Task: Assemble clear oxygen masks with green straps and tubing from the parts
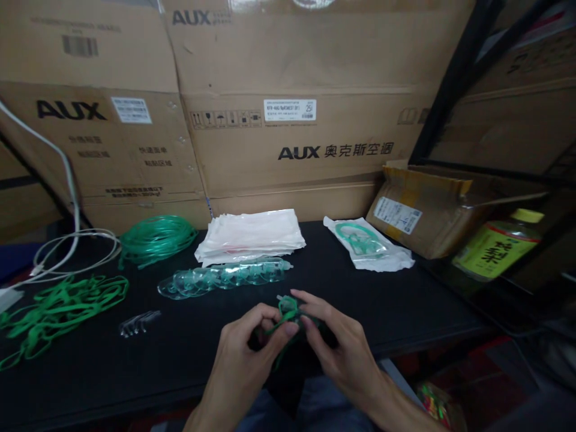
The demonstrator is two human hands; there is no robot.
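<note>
Green mask [288, 305], tip [279, 297] forward and left

Both bare forearms rise from the bottom edge and lean inward, bringing the two bare hands together just right of centre. The bare left hand [247, 342] is turned thumb-side up, its index finger strongly bent and its straightened thumb [284, 336] slanting up to the right in a pinch. The bare right hand [344, 342] mirrors it, with its index finger [311, 301] reaching out past the rest and its thumb pointing up and left. The thumb tips are near each other; the lower fingers are mostly hidden.
</note>
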